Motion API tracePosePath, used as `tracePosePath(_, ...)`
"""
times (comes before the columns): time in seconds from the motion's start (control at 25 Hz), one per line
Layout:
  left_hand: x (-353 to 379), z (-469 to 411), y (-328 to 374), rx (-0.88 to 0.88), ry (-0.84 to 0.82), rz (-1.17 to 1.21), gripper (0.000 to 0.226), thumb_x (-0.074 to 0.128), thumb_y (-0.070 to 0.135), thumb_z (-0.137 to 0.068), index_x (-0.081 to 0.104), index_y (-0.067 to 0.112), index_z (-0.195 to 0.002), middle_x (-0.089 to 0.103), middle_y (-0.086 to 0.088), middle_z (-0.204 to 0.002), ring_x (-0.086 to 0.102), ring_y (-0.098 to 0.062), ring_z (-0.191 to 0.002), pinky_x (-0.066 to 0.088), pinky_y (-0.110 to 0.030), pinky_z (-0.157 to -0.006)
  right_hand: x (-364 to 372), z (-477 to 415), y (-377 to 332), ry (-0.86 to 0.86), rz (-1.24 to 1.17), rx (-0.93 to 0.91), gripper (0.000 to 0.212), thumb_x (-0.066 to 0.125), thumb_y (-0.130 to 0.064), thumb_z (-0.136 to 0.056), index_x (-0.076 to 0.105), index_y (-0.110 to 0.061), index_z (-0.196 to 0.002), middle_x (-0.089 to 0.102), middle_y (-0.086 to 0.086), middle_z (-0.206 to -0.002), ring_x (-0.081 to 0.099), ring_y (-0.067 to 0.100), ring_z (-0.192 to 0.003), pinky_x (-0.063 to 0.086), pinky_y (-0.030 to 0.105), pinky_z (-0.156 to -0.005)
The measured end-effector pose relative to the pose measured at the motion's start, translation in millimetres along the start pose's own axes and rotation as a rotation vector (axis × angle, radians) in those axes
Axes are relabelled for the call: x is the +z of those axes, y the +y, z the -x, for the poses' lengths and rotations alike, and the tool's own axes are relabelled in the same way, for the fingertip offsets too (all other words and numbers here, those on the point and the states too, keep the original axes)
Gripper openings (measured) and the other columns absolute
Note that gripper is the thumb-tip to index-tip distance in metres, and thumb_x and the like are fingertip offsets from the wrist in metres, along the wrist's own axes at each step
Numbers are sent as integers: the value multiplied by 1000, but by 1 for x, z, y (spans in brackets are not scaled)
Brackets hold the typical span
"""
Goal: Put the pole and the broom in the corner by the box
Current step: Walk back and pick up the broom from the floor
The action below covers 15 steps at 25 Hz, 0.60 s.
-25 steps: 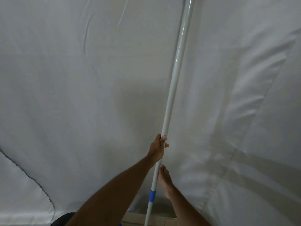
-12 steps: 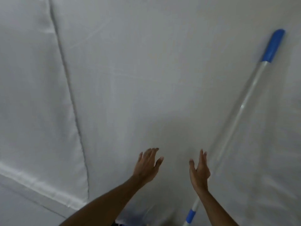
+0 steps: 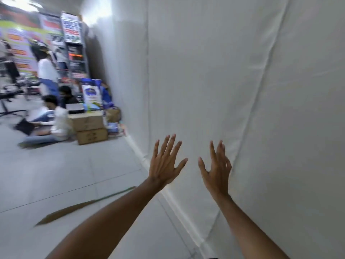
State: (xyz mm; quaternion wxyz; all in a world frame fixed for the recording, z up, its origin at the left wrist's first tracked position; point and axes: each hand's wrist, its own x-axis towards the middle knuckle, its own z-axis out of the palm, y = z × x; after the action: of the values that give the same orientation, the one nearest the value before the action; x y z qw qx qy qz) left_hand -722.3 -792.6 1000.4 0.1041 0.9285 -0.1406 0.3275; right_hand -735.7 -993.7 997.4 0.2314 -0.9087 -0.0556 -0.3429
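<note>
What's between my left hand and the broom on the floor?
Only bare floor tiles separate the left hand from the broom, seen in the head view.

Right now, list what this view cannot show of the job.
- Pole: not in the head view; neither open left hand nor right hand holds it.
- Broom on the floor: motion-blurred, its nearer end hidden behind the left forearm.
- Stacked boxes: blurred, labels unreadable.
- Corner: cannot tell where it lies.

Broom (image 3: 85,204): on the floor (image 3: 56,174), left of the left hand's fingers (image 3: 166,146).
Sheet wall (image 3: 242,90): beyond both hands' fingertips.
Boxes (image 3: 89,128): stacked, far left beyond the fingers.
</note>
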Motion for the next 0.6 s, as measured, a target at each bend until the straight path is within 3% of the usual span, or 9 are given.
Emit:
tracePosePath(0.28, -22, 27, -257, -346, -50, -210, 72, 29, 66, -99, 29, 24, -157, 12, -5, -169, 7, -23, -157, 9, -56, -125, 207, -65, -182, -194, -191, -284, 72, 38, -59, -96, 5, -38, -156, -8, -5, -167, -1, 13, -155, 11, 44, -122)
tracePosePath(0.6, 32, -7, -496, -504, -199, -347, 71, 21, 66, -99, 31, 25, -156, 10, -5, -169, 8, -25, -156, 3, -53, -126, 446, -165, -307, -338, -323, -430, 70, 32, -62, -95, 10, -37, -156, -3, -4, -167, 1, 13, -155, 19, 49, -121)
